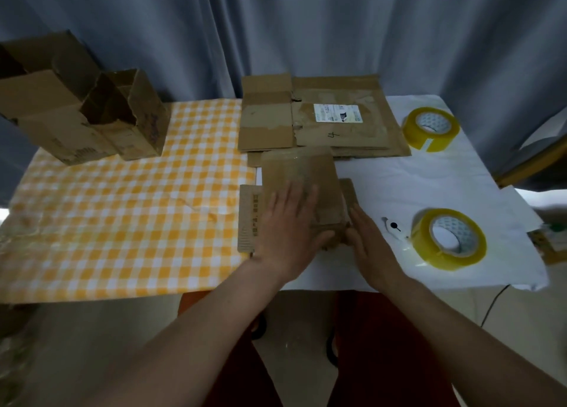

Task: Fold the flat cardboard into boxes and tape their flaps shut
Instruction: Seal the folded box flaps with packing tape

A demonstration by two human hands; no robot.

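Left hand (287,222) flat, open on cardboard box (302,189), right hand (366,238) open beside it

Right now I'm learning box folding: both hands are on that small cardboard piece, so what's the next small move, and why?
Probably reach the right hand to the near tape roll. The left hand lies flat on the box, seemingly pressing its flaps down, and the roll sits just right of it, so taping looks like the next step.
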